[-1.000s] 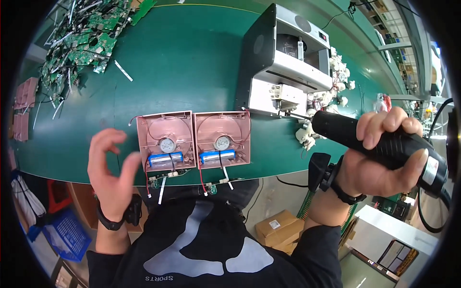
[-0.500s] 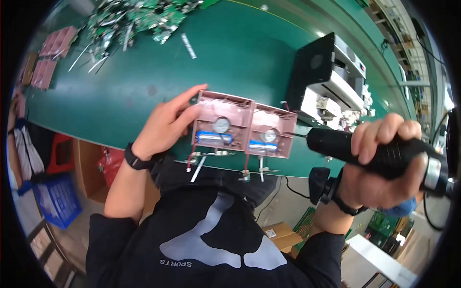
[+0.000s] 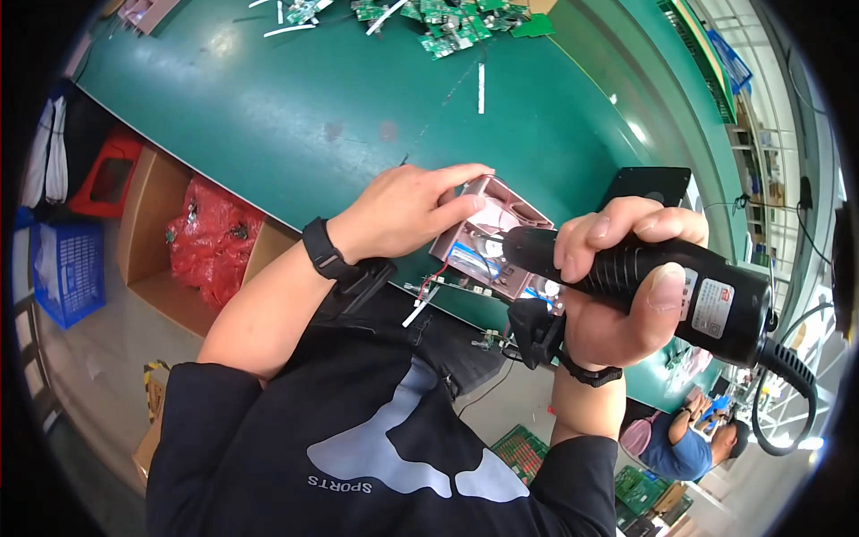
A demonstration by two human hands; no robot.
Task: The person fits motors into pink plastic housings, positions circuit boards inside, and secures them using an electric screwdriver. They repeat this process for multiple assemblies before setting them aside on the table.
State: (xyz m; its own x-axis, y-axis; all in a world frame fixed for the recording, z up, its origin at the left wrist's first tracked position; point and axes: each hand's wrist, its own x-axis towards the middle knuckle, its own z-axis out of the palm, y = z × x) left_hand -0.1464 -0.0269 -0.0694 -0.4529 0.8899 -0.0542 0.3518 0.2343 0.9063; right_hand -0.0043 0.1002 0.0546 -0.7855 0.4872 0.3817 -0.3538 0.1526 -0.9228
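Observation:
My left hand [image 3: 407,215] grips the left edge of a pink plastic housing [image 3: 523,205], thumb on its rim and fingers along the far side. Inside lie a blue cylindrical battery [image 3: 467,259] and thin wires. Wrapped in my right hand [image 3: 617,327] is a black corded electric screwdriver [image 3: 732,309], its front end slanting left over the housing. The bit's tip cannot be made out. A second housing section, at the right, is mostly hidden behind my right hand. Small circuit boards [image 3: 431,285] on red wires hang at the housing's near side.
Several green circuit boards [image 3: 461,27] are heaped at the table's far side, with a white strip [image 3: 481,88] nearby. A black box-shaped device [image 3: 649,186] stands beyond my right hand. Below left are a carton holding a red bag [image 3: 215,240] and a blue crate [image 3: 67,273]. A person [image 3: 684,445] sits at right.
The view has turned. The screwdriver has moved left, from the right section's side to over the left one. My left hand stays on the housing's edge, and the housing now appears tilted.

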